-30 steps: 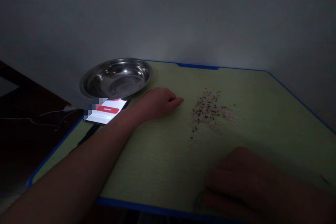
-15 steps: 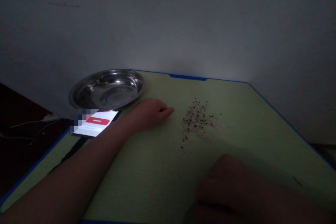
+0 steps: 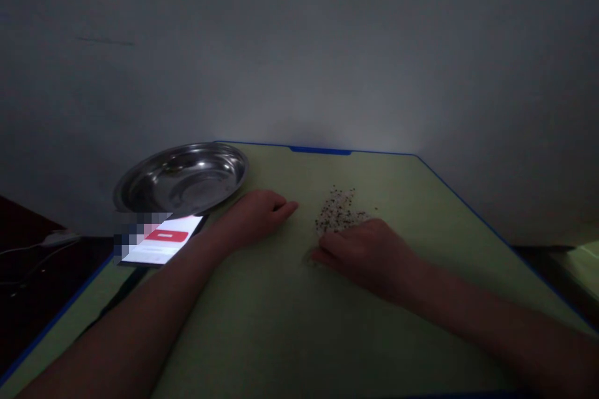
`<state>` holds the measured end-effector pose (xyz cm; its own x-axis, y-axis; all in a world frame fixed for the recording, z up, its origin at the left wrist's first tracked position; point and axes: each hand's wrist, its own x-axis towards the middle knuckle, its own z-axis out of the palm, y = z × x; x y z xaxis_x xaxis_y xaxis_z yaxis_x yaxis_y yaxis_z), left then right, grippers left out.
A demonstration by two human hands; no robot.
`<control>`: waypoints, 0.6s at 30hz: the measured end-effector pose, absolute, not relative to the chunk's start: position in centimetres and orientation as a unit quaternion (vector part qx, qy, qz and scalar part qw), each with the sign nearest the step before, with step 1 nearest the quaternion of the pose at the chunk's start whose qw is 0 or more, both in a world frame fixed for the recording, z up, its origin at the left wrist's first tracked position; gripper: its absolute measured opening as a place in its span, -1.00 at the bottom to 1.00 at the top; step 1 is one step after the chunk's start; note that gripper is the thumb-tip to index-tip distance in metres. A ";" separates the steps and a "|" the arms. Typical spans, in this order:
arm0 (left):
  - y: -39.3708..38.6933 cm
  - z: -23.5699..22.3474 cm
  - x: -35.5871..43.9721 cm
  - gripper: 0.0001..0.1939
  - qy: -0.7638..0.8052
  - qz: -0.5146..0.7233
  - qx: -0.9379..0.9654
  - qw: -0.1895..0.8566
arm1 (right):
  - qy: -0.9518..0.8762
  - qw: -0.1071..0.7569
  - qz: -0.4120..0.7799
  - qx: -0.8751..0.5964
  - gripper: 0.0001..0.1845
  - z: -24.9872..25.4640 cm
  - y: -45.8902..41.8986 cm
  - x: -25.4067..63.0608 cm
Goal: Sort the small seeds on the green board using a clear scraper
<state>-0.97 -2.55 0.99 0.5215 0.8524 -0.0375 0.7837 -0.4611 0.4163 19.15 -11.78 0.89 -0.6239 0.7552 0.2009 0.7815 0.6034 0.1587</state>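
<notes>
Both loosely curled: left hand (image 3: 257,215) on table (image 3: 262,330); right hand (image 3: 362,250) at grains (image 3: 337,211).

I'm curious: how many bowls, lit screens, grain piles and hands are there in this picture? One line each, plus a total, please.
Metal bowl: 1
Lit screen: 1
Pile of light and dark grains (single grains too small to count): 1
Hands, left hand and right hand: 2
Total: 5

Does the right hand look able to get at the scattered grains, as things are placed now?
Probably yes: the right hand is at the near edge of the scattered grains, with no visible obstacle between. The left hand lies apart, off to their left.
</notes>
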 end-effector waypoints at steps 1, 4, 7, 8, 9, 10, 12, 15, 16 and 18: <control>-2.5 1.0 -1.0 -0.49 0.483 0.091 0.848 0.199 | -0.889 0.054 -0.124 -0.436 -0.60 1.0 -11.1 19.6; -2.5 0.9 -1.1 -0.47 0.479 0.100 0.848 0.205 | -0.879 0.041 -0.147 -0.452 -0.57 1.2 -9.4 20.6; -2.5 0.9 -1.2 -0.47 0.467 0.107 0.853 0.209 | -0.862 0.031 -0.163 -0.479 -0.51 1.4 -7.8 21.2; -2.5 0.9 -1.2 -0.48 0.465 0.109 0.853 0.213 | -0.854 0.029 -0.168 -0.491 -0.49 1.6 -7.3 21.4; -2.5 0.9 -1.2 -0.48 0.463 0.109 0.851 0.220 | -0.846 0.028 -0.173 -0.504 -0.49 1.8 -6.8 21.6; -2.5 0.9 -1.2 -0.48 0.463 0.110 0.850 0.227 | -0.837 0.028 -0.178 -0.516 -0.50 2.1 -6.3 21.8; -2.4 0.9 -1.2 -0.48 0.464 0.113 0.848 0.229 | -0.822 0.030 -0.186 -0.538 -0.52 2.7 -5.1 22.3; -2.3 0.9 -1.2 -0.48 0.473 0.109 0.846 0.220 | -0.804 0.030 -0.191 -0.562 -0.53 3.2 -2.9 23.0; -2.3 0.9 -1.2 -0.49 0.476 0.107 0.845 0.220 | -0.799 0.027 -0.190 -0.569 -0.55 3.3 -2.1 23.2; -2.3 0.9 -1.2 -0.50 0.479 0.102 0.843 0.223 | -0.795 0.015 -0.182 -0.579 -0.62 3.2 -0.8 23.6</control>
